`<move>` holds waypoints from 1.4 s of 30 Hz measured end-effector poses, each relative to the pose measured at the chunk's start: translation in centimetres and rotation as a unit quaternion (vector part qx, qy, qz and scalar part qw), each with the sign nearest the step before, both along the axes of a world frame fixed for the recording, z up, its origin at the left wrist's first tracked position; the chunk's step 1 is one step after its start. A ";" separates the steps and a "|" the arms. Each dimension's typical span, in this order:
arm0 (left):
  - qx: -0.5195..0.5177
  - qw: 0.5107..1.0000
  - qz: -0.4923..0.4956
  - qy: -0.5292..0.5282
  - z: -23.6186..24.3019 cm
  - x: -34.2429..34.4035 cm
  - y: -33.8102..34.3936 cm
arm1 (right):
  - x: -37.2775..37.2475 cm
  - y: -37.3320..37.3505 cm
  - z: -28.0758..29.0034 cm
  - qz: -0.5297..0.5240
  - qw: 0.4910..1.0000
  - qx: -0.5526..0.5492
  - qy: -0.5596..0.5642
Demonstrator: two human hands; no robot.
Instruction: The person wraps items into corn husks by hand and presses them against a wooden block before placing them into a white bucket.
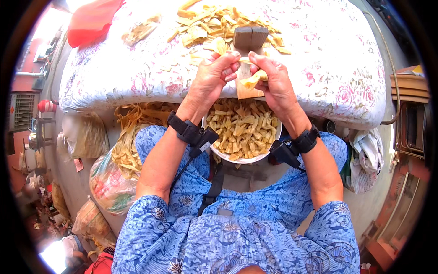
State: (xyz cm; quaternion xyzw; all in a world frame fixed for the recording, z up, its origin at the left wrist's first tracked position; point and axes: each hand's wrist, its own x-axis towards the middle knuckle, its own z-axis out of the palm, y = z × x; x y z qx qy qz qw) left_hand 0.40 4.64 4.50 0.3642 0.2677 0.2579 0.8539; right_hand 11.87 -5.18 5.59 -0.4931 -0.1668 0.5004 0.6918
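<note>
My left hand [215,72] and my right hand [273,78] are raised close together, each pinching a pale yellow dried leaf strip [245,60] stretched between the fingertips. A wider curled end of leaf [253,79] hangs beside my right fingers. Just below the strip is a light wooden board [247,91], with a dark wooden block [250,38] upright behind it. Beneath my hands, a white-rimmed bowl [253,160] is filled with small folded yellow leaf pieces [243,129]. Loose flat leaf strips [214,25] lie in a pile beyond the block.
The flowered cloth [319,55] covers a padded surface before me. A red cloth [91,23] rests at its far left. Long dried leaves [125,146] spill over a clear plastic bag [112,185] by my left knee. White plastic bags [366,155] stand beyond my right knee.
</note>
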 end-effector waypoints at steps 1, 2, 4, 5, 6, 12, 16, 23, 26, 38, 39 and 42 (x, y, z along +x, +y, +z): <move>-0.001 1.000 -0.011 -0.013 -0.3 -0.1 0.2 | 0.3 0.0 -0.2 0.012 1.000 0.014 -0.010; 0.008 1.000 -0.015 -0.022 -0.8 0.0 0.5 | 0.6 0.3 0.0 0.025 0.999 0.014 -0.025; 0.025 0.999 -0.023 -0.039 -2.2 0.0 0.8 | 2.0 0.6 -1.2 0.085 0.992 0.010 -0.095; 0.033 0.999 -0.016 -0.025 -1.6 0.4 0.2 | 2.6 0.6 -1.7 0.078 0.989 0.002 -0.128; 0.051 0.998 -0.018 -0.012 -1.6 0.6 0.4 | 3.2 0.6 -2.3 0.072 0.985 -0.006 -0.160; 0.098 0.995 -0.014 0.010 -2.2 2.0 1.0 | 5.8 1.4 -3.4 0.040 0.972 0.000 -0.232; 0.104 0.994 -0.015 0.028 -3.4 2.8 1.7 | 6.3 2.0 -3.9 0.019 0.971 0.002 -0.237; 0.089 0.995 0.020 0.046 -4.0 3.4 1.8 | 7.0 3.0 -5.2 0.020 0.965 0.019 -0.259; 0.087 0.995 0.026 0.045 -3.9 3.5 1.6 | 7.1 3.2 -5.5 0.020 0.965 0.015 -0.260; 0.061 0.996 0.054 0.025 -4.9 3.8 1.8 | 7.1 2.8 -4.6 0.027 0.955 0.004 -0.294; 0.059 0.996 0.057 0.022 -5.0 3.8 1.8 | 7.0 3.0 -4.7 0.023 0.956 0.003 -0.294; 0.060 0.997 0.048 0.026 -4.9 3.8 1.8 | 7.0 3.2 -5.1 0.013 0.955 0.000 -0.297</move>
